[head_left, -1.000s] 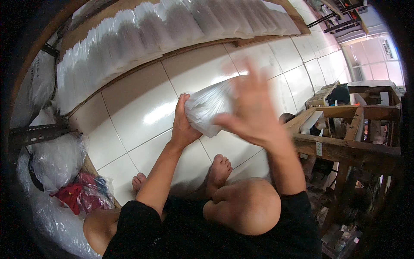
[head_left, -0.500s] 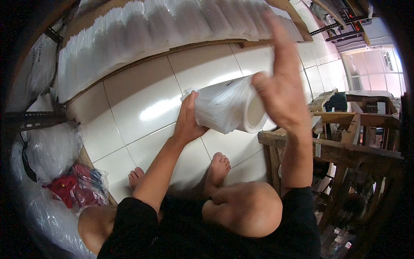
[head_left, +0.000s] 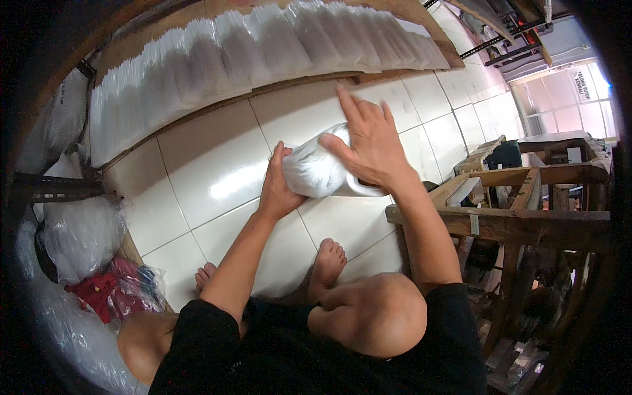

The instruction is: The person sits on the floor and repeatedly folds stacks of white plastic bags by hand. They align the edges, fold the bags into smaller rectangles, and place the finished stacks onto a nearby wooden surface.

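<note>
Above the white tiled floor [head_left: 217, 178], your left hand [head_left: 276, 191] clamps the half-bundled clear plastic roll [head_left: 316, 171], your right hand [head_left: 372, 148] pressing flat, fingers apart.

White bag rows [head_left: 263, 59]; wooden frame [head_left: 526, 217]; red bundle [head_left: 99, 293].

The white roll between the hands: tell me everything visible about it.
The white roll looks like thin, translucent plastic film wound into a cylinder, glossy and slightly crinkled. It lies roughly sideways in the air above the tiled floor. The left hand cups its left end; the right hand lies spread over its top right, where a rounded white rim shows.
</note>
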{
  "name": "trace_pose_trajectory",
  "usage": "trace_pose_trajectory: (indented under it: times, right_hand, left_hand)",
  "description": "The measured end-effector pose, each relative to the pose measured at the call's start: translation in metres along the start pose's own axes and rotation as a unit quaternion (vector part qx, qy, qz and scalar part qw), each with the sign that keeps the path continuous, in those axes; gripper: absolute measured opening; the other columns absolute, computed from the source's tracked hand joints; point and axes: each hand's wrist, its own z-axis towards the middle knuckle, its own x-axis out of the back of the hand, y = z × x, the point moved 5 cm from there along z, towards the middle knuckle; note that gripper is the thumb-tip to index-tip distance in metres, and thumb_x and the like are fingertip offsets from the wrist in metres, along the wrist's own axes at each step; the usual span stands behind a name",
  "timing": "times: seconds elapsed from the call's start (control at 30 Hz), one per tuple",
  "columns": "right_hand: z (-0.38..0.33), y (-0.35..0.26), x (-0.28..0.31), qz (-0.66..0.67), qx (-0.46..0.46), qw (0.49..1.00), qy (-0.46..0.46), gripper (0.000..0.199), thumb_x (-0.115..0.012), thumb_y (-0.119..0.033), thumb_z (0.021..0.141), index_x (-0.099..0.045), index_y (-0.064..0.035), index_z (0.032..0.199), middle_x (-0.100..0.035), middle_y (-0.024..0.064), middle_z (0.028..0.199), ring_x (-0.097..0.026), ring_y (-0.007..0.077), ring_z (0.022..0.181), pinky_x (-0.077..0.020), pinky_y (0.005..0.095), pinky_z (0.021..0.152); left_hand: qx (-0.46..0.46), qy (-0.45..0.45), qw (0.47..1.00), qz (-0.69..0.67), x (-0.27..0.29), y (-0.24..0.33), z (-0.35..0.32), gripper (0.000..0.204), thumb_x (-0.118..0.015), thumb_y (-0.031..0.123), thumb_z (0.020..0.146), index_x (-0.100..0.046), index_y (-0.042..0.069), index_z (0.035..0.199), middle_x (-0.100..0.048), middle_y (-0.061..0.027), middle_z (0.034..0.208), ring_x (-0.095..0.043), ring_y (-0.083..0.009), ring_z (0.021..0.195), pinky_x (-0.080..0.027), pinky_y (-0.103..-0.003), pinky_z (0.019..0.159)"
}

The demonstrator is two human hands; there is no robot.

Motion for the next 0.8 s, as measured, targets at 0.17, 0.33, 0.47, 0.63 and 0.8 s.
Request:
trace_pose_trajectory:
  times: [0.17, 0.33, 0.47, 0.63, 0.8]
  right_hand:
    - [0.007, -0.005, 0.073, 0.132, 0.101, 0.967, 0.193, 0.091, -0.061, -0.062, 0.083, -0.034, -0.0057, 0.150, -0.048, 0.0295, 0.133, -0.045, 0.0427, 0.126, -0.0243, 0.0569, 0.110]
    - [0.013, -0.029, 0.006, -0.008, 0.119, 0.984, 0.134, 0.093, -0.059, -0.066, 0.083, -0.033, -0.0088, 0.151, -0.048, 0.0305, 0.134, -0.045, 0.0433, 0.125, -0.0236, 0.0600, 0.109]
    - [0.013, -0.020, 0.060, 0.077, 0.122, 0.976, 0.164, 0.093, -0.053, -0.070, 0.085, -0.030, -0.0094, 0.152, -0.042, 0.0317, 0.141, -0.035, 0.0435, 0.137, -0.0132, 0.0631, 0.113]
    - [0.005, 0.036, 0.008, 0.007, -0.039, 0.994, 0.101, 0.086, -0.053, -0.061, 0.090, -0.028, -0.0074, 0.152, -0.036, 0.0284, 0.147, -0.030, 0.0416, 0.141, -0.0142, 0.0605, 0.115]
    - [-0.032, 0.050, 0.027, 0.439, 0.010, 0.863, 0.250, 0.068, -0.044, -0.037, 0.098, -0.027, 0.0048, 0.149, -0.045, 0.0224, 0.143, -0.041, 0.0329, 0.133, -0.0275, 0.0457, 0.114]
  left_hand:
    - [-0.028, -0.011, 0.996, 0.086, 0.012, 0.021, 0.004, 0.112, -0.094, 0.019, 0.055, -0.028, 0.009, 0.144, -0.048, -0.0200, 0.135, -0.046, -0.0387, 0.128, -0.040, -0.045, 0.109]
    - [-0.003, -0.031, 0.998, 0.056, 0.000, 0.023, 0.013, 0.102, -0.094, 0.019, 0.056, -0.034, 0.009, 0.138, -0.048, -0.0175, 0.137, -0.045, -0.0370, 0.130, -0.040, -0.043, 0.109]
    - [0.008, -0.023, 0.998, 0.055, 0.003, 0.016, 0.012, 0.104, -0.094, 0.015, 0.055, -0.032, 0.009, 0.138, -0.050, -0.0172, 0.134, -0.051, -0.0371, 0.124, -0.043, -0.043, 0.104]
    - [-0.008, -0.008, 0.995, 0.104, -0.002, 0.008, 0.016, 0.086, -0.090, 0.011, 0.060, -0.042, 0.009, 0.131, -0.059, -0.0172, 0.120, -0.059, -0.0362, 0.113, -0.049, -0.042, 0.096]
    - [-0.002, 0.002, 0.995, 0.098, 0.013, 0.003, 0.021, 0.069, -0.086, 0.006, 0.060, -0.052, 0.004, 0.120, -0.063, -0.0146, 0.113, -0.063, -0.0339, 0.104, -0.051, -0.039, 0.089]
